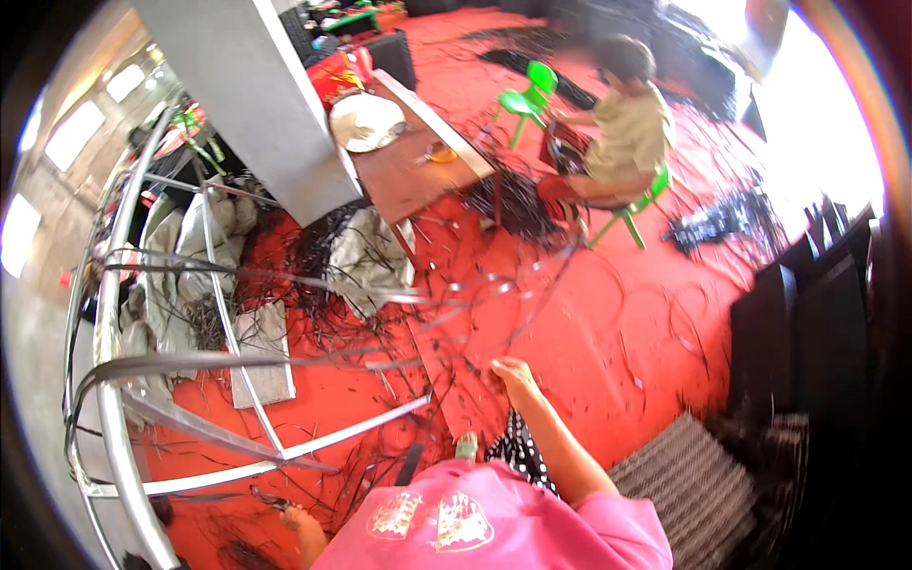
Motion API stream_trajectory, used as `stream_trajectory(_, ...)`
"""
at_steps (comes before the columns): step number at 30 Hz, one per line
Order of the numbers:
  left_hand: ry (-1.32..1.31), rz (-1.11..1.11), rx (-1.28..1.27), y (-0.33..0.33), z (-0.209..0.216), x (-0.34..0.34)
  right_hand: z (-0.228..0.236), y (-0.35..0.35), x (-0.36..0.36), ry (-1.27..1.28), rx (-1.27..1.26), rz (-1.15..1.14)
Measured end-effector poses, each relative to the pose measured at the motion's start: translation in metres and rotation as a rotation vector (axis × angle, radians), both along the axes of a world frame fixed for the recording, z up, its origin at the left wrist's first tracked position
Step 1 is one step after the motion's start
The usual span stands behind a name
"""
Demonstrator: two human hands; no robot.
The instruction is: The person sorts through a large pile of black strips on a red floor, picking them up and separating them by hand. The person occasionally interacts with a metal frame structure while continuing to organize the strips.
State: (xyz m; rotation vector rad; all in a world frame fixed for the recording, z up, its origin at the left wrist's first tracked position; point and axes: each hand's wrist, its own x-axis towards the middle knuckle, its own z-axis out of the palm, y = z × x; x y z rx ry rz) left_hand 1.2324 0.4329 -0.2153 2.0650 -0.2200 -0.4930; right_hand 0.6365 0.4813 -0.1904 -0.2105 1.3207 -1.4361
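Note:
My right hand (pixel 514 373) is closed, out in front of me over the red floor. A dark flat plastic strip (pixel 218 362) runs to it, blurred along its far part. That strip loops around the upright tube of a silver metal frame (pixel 112 418) on my left. Low beside the frame, my left hand (pixel 302 524) is closed around a small dark hand tool (pixel 271 498), perhaps pliers; its exact kind is too small to tell. More dark strips (pixel 214 269) wrap the frame higher up and trail right in blurred curves.
A person (pixel 627 133) sits on a green chair (pixel 635 223) ahead; another green chair (pixel 525 98) stands farther off. A brown table (pixel 427 180) bears a pale hat-like thing (pixel 367 123). Strip scraps litter the red floor (pixel 570 323). Black panels (pixel 793 332) and a striped mat (pixel 689 484) lie right.

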Motion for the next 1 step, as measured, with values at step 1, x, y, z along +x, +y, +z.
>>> stream_trajectory(1, 0.015, 0.040, -0.024, -0.0055, -0.0027, -0.0214, -0.0250, -0.0044, -0.0186, -0.006, -0.015, 0.015)
